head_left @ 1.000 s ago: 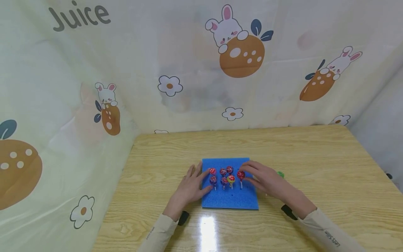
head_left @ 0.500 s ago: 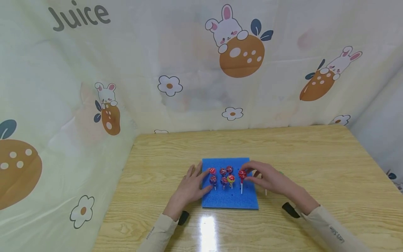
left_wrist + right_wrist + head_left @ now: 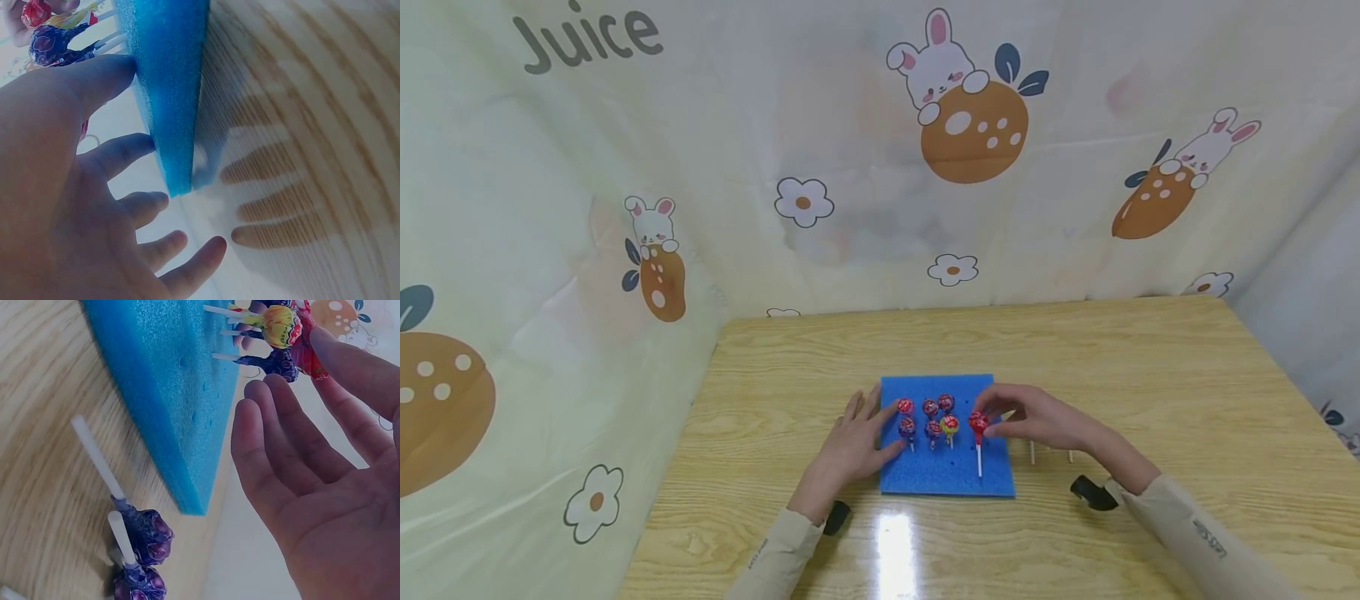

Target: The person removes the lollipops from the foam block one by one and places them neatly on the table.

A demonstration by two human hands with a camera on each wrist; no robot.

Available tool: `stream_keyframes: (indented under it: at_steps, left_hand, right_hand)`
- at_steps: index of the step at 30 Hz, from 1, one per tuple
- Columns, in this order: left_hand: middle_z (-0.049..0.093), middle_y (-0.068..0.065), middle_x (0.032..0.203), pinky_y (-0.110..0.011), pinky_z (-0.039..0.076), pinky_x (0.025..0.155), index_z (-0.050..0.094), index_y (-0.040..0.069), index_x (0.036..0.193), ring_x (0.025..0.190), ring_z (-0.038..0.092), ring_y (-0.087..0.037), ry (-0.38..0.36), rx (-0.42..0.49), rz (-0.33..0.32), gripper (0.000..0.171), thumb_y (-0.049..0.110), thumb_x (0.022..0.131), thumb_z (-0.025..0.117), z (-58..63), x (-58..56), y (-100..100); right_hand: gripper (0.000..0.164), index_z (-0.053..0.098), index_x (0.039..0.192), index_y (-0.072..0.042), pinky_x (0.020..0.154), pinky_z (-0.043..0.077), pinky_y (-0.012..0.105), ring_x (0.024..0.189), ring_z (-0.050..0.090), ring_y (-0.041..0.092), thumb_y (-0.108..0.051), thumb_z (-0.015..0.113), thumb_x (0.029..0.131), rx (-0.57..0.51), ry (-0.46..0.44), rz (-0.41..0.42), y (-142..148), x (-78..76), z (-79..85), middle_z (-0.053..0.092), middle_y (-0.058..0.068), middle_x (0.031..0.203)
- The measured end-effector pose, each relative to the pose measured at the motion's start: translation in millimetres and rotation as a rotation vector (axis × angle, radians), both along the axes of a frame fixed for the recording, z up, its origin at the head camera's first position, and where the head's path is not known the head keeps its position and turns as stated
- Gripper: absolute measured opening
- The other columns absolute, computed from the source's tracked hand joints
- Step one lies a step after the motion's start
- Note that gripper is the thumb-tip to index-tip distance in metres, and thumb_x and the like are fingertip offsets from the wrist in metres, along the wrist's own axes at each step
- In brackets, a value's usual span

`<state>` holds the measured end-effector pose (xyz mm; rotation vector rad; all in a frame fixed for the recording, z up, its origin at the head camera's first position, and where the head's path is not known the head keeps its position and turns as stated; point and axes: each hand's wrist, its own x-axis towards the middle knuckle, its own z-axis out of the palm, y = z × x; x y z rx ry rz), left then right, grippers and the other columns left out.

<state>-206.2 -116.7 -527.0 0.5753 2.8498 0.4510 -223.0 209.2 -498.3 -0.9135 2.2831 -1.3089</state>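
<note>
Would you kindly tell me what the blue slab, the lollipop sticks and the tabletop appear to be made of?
Blue slab: probably matte foam, given its grainy surface and small holes. Lollipop sticks: smooth, plain white, so plastic or paper; I cannot tell which. Tabletop: wood or laminate, from its grain; glossy, from the bright reflection.

Behind the left grip, a long beige sleeve ends near the wrist in a wrinkled cuff. Small dark lettering runs lengthwise along its outer side. A compact black piece juts out by the wrist, on the side facing the other arm.

Behind the right grip, the matching beige sleeve has a similar cuff and bolder dark lettering, perhaps starting with "Let's", though it is too small to read surely. Another black piece, rounded and slightly curved, sits just ahead of that cuff.
</note>
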Motion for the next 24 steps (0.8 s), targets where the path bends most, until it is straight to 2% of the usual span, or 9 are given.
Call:
stream_keyframes:
  at_steps: [13,20,24]
  left_hand:
    - [0.013,-0.011,0.170,-0.068,0.033,0.113,0.039,0.023,0.156,0.155,0.012,-0.043,0.013,0.004,-0.015,0.066,0.053,0.099,0.055,2.2,0.7,0]
    - [0.012,-0.010,0.170,-0.068,0.033,0.113,0.039,0.023,0.156,0.155,0.012,-0.043,0.025,-0.005,-0.015,0.066,0.054,0.099,0.054,-0.5,0.5,-1]
    - [0.012,-0.010,0.170,-0.068,0.033,0.113,0.040,0.023,0.156,0.155,0.013,-0.043,0.029,-0.004,-0.015,0.066,0.054,0.099,0.054,-2.4,0.1,-1]
  right_hand:
    - [0.023,0.063,0.119,-0.016,0.091,0.056,0.029,0.112,0.063,0.011,-0.022,0.068,0.097,0.049,-0.027,0.026,4,-3.6,0.1,0.068,0.003,0.118]
    - [0.023,0.063,0.119,-0.016,0.091,0.055,0.025,0.114,0.063,0.009,-0.023,0.067,0.098,0.056,-0.041,0.036,10,-3.2,-2.3,0.068,0.003,0.119]
    - [0.023,0.063,0.120,-0.016,0.091,0.056,0.027,0.113,0.063,0.012,-0.023,0.067,0.098,0.057,-0.045,0.042,13,-2.0,-2.5,0.068,0.004,0.119]
